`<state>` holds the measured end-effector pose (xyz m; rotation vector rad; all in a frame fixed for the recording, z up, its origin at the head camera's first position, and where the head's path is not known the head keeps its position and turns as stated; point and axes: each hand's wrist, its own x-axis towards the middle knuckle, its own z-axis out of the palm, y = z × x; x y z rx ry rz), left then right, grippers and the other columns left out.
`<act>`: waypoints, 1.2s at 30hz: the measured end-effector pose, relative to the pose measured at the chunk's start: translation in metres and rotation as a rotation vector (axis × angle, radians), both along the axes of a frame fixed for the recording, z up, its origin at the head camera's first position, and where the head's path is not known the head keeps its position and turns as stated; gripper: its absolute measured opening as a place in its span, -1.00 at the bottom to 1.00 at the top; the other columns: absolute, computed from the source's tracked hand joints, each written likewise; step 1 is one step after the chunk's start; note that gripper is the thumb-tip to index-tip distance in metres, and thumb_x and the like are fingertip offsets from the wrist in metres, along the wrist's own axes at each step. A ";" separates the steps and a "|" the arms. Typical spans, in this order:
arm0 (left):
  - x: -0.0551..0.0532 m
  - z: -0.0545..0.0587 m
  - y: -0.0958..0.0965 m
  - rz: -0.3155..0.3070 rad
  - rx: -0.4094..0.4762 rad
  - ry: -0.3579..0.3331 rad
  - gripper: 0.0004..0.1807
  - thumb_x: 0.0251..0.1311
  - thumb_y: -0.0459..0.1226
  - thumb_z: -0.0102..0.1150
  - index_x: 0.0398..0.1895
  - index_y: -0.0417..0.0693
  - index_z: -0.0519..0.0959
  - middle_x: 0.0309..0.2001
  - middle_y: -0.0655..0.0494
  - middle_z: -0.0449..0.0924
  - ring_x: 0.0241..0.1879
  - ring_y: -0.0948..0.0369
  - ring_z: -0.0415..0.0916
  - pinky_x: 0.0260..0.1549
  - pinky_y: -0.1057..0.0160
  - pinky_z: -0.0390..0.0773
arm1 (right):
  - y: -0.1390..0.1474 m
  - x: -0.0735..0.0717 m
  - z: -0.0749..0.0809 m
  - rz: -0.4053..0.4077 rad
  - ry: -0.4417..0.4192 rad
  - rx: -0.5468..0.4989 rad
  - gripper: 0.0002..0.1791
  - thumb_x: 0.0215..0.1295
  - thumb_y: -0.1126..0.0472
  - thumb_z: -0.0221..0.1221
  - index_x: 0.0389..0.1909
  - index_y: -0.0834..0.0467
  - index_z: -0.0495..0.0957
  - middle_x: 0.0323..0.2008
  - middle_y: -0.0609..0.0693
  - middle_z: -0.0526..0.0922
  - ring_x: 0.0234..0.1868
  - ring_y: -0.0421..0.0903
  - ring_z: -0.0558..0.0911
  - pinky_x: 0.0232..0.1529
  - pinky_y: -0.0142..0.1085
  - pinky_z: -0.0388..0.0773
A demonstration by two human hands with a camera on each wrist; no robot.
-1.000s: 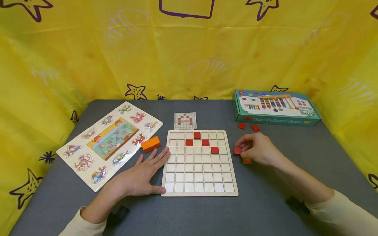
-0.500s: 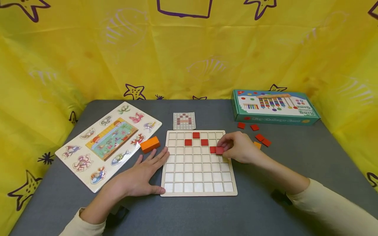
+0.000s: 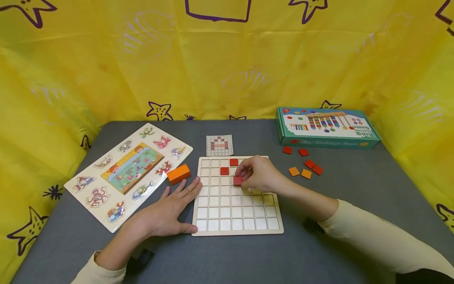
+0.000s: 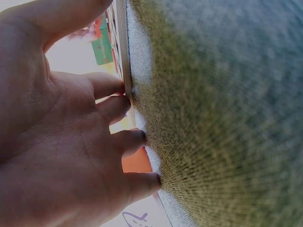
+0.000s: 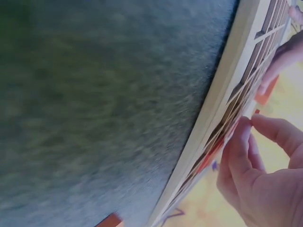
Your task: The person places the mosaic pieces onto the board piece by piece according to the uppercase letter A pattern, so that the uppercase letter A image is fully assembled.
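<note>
On the wooden grid board (image 3: pixel 232 213), two seated tiles (image 3: pixel 224 170) show in the far rows; the right hand (image 3: pixel 260 173) hides some squares. Its fingers pinch a red tile (image 3: pixel 238 180) over the board's middle column; whether it touches is unclear. Judging by the pattern card (image 3: pixel 220 145), much remains: the near rows are bare, and four loose red tiles (image 3: pixel 309 163) and two orange ones (image 3: pixel 294 171) lie to the right. The left hand (image 3: pixel 166 215), fingers spread, touches the board's left edge. The grey tabletop (image 3: pixel 227 260) meets yellow cloth (image 3: pixel 198 71) printed with starfish and fish.
</note>
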<state>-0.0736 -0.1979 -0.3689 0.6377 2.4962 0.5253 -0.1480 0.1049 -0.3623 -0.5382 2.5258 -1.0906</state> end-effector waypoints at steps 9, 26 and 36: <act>0.000 0.001 0.000 -0.001 -0.001 0.012 0.25 0.14 0.19 0.46 0.73 0.08 -0.12 0.73 0.15 -0.35 0.68 -0.20 -0.33 0.43 -0.58 -0.31 | -0.021 -0.004 0.002 0.009 -0.035 0.025 -0.73 -0.02 0.44 0.42 -0.25 0.12 0.76 -0.35 -0.05 0.74 -0.30 -0.14 0.65 -0.19 -0.32 0.64; 0.002 0.000 0.000 -0.010 0.019 0.033 0.25 0.14 0.17 0.47 0.72 0.06 -0.10 0.73 0.12 -0.32 0.68 -0.22 -0.31 0.43 -0.58 -0.29 | -0.053 -0.015 0.002 0.026 -0.008 0.058 -0.73 -0.08 0.44 0.44 -0.32 0.10 0.77 -0.44 -0.10 0.72 -0.34 -0.18 0.64 -0.28 -0.38 0.58; 0.000 0.000 0.000 -0.004 0.000 0.016 0.25 0.14 0.20 0.45 0.73 0.09 -0.11 0.73 0.15 -0.32 0.68 -0.20 -0.32 0.43 -0.57 -0.29 | -0.065 -0.016 0.001 0.049 0.044 0.110 -0.77 -0.08 0.42 0.48 -0.38 0.08 0.78 -0.50 -0.14 0.71 -0.39 -0.20 0.63 -0.33 -0.41 0.55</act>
